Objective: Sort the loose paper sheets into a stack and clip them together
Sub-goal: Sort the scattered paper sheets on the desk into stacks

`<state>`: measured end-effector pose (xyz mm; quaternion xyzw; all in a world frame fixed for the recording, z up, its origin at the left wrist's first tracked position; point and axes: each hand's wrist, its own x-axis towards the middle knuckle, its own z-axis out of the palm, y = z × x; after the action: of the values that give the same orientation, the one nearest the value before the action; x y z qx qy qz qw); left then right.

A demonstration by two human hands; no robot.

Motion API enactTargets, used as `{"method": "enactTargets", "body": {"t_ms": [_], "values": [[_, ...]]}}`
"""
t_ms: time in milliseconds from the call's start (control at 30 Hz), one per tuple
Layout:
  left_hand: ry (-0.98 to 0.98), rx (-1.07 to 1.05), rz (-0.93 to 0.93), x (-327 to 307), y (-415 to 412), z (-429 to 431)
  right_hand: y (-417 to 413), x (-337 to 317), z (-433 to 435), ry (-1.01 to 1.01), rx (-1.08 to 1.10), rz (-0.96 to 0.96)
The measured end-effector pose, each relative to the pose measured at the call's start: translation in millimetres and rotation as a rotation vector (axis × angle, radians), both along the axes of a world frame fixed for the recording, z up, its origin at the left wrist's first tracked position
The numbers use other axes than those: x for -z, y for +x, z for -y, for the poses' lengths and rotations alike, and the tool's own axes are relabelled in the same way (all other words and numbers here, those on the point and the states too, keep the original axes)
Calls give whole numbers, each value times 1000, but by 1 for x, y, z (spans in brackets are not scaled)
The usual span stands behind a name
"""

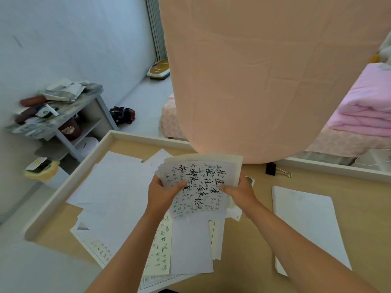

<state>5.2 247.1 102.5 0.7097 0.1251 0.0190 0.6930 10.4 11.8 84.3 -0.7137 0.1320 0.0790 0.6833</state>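
Observation:
Both my hands hold a bundle of paper sheets [201, 182] above the wooden table; the top sheet carries black and green handwriting. My left hand [164, 192] grips the bundle's left edge, thumb on top. My right hand [239, 191] grips its right edge the same way. Beneath and to the left lie several loose sheets [118, 187], blank and written, spread in disorder. A neat white stack [306, 225] lies to the right. A black binder clip [273, 169] rests at the table's far edge, apart from both hands.
The table has a raised pale rim [69, 182]. A peach curtain [264, 70] hangs over its far side. A cluttered grey shelf [63, 115] stands on the left and a bed with a pink quilt [368, 108] on the right.

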Motion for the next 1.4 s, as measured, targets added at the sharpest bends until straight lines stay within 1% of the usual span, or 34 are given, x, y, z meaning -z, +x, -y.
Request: {"method": "enactTargets", "body": {"t_ms": [100,200,267,367,433,533,600,667,733,833,900,1000,1133,1200,1300,1400], "values": [[-20,-44,12,5,0,4,3,6,-12,-33,-41,-7],[-74,-99,56,2,7,-5,7,5,-19,-28,16,-3],[-87,-67,52,3,12,-15,7,7,-23,-35,32,-13],[-62,25,-11,11,12,-17,-3,11,-37,-73,-1,-49],[-38,48,-16,16,11,-18,-5,12,-46,-95,15,-57],[-29,43,35,11,14,-27,-4,11,-52,-135,96,-49],[-26,75,109,4,16,-33,-5,9,-56,-156,156,-35],[-61,84,188,-4,16,-36,-9,8,-64,-157,201,-22],[-94,55,211,-11,18,-35,-15,6,-72,-159,216,-23],[-46,10,158,-20,22,-29,-20,10,-80,-174,242,-56],[-44,22,141,-20,26,-30,-21,8,-82,-202,263,-58],[-43,194,186,-6,34,-48,-23,6,-81,-218,304,-65],[160,373,28,35,31,-62,-35,17,-84,-245,298,-117],[212,437,-40,51,24,-60,-40,22,-87,-269,278,-142],[282,475,-77,57,22,-55,-40,23,-88,-265,318,-151],[276,498,-123,49,32,-44,-37,21,-76,-287,364,-143]]}}
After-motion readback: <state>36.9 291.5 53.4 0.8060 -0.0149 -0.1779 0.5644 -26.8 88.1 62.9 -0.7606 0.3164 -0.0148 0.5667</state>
